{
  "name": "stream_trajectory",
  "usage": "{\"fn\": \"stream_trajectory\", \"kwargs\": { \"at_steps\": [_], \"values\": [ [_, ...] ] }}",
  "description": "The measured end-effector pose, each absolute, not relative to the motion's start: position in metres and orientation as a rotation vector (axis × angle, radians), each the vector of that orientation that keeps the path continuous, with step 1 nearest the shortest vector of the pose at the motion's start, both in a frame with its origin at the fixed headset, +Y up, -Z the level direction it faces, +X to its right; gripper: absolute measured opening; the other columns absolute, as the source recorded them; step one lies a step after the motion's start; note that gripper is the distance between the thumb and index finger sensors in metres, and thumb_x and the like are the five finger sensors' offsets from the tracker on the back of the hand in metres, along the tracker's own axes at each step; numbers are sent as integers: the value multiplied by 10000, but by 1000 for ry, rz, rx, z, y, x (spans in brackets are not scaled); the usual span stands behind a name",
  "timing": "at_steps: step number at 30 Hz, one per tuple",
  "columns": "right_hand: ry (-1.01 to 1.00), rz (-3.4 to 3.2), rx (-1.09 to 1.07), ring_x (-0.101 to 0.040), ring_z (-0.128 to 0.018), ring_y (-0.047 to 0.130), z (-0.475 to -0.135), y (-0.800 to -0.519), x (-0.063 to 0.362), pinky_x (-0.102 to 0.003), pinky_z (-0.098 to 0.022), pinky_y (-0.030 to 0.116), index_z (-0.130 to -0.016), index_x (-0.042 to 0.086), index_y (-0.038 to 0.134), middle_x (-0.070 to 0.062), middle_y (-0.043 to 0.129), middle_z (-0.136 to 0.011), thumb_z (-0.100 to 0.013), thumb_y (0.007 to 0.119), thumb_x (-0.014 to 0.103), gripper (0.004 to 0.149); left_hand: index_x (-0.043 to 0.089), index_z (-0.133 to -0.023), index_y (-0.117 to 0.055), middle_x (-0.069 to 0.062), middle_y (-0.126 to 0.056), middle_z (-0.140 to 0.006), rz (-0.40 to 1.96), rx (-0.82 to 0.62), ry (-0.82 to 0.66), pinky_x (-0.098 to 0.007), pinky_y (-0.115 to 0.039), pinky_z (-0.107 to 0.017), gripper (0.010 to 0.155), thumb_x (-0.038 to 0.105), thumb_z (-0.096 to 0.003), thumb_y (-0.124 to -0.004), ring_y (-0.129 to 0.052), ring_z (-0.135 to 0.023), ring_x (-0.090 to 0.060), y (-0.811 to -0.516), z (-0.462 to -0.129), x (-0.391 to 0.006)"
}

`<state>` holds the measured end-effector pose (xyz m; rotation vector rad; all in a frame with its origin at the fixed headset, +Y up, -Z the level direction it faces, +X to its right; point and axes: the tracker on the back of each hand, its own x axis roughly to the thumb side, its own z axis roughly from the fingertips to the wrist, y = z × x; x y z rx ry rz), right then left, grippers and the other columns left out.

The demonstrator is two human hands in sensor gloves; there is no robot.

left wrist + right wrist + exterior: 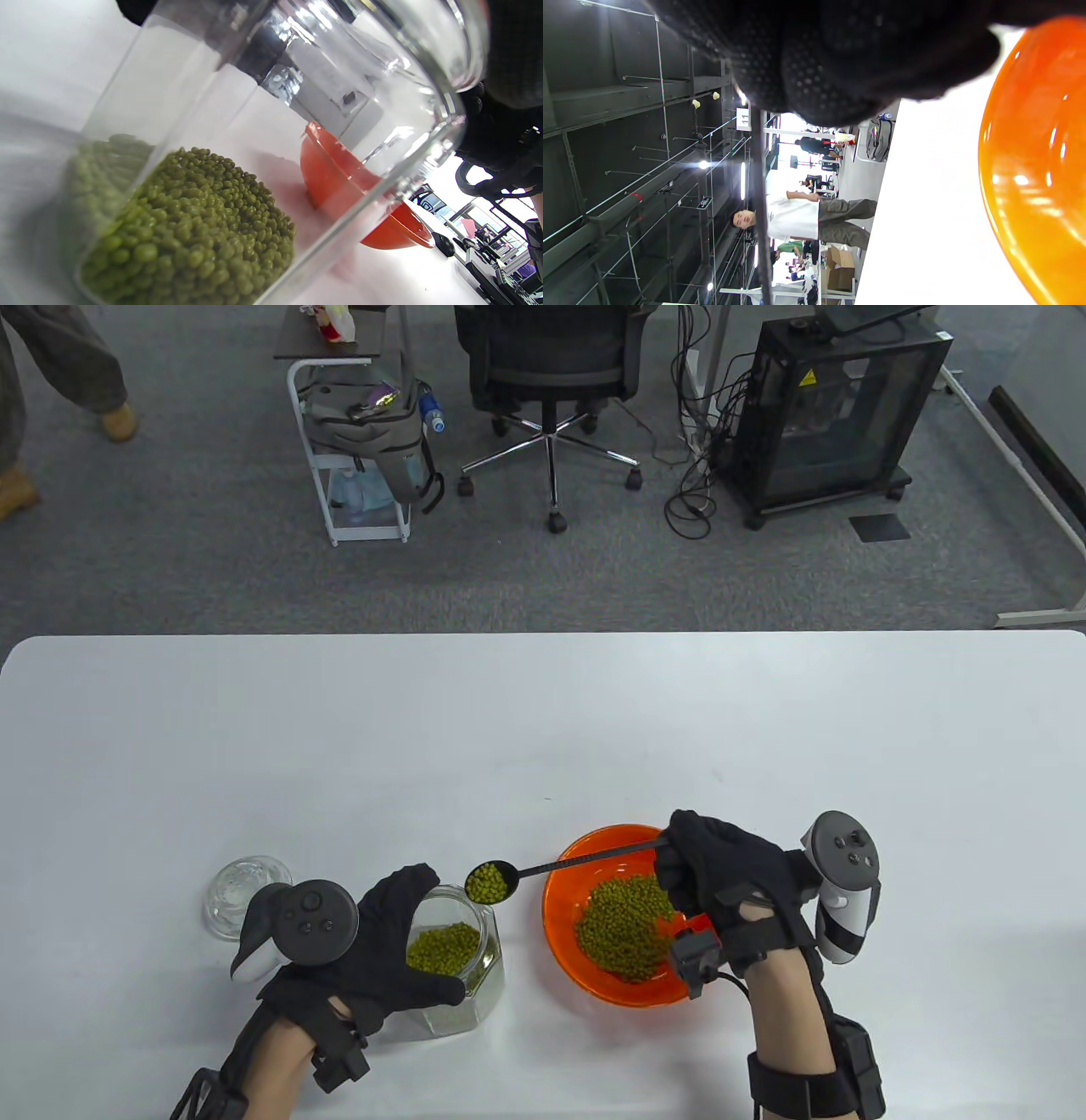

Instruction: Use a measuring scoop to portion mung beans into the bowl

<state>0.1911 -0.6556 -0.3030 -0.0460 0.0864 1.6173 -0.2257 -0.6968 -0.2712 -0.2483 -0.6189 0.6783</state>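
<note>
Your left hand (386,950) gripped the glass jar (454,976), still part full of beans (443,946). Your right hand (721,874) pinched the scoop (543,872), its loaded head just above the jar's mouth. The bowl (567,872) beneath your right hand already held a good heap; this scoopful remained to be tipped in.

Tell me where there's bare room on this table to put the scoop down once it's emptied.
The table's whole far half is bare, as is the right end beyond the orange bowl. The near edge is crowded: glass lid, left hand round the jar, loaded scoop, bowl, right hand.
</note>
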Motion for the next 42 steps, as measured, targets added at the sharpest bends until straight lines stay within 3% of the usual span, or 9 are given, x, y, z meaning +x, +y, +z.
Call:
{"fn": "stream_trajectory", "kwargs": {
  "at_steps": [21,42],
  "values": [
    [-28,1636,-182,-205,-179,1005,-283,-676,282,-346,-160,873,-579,64,982,-142,1025,-440,-499,787,440,431,20,-1093,-237,-303,-320,-1148,681,-248,-618,-683,-568,-734,1243,818,-393,-884,-503,-1037,-618,-697,-272,-226],
    [-163,1959,-320,-225,-199,1003,-264,-665,317,-361,-175,868,-584,59,986,-155,1021,-455,-494,808,441,431,20,-1093,-236,-304,-317,-1149,677,-250,-619,-684,-568,-734,1240,817,-397,-880,-503,-1035,-620,-697,-272,-226]
  ]
}}
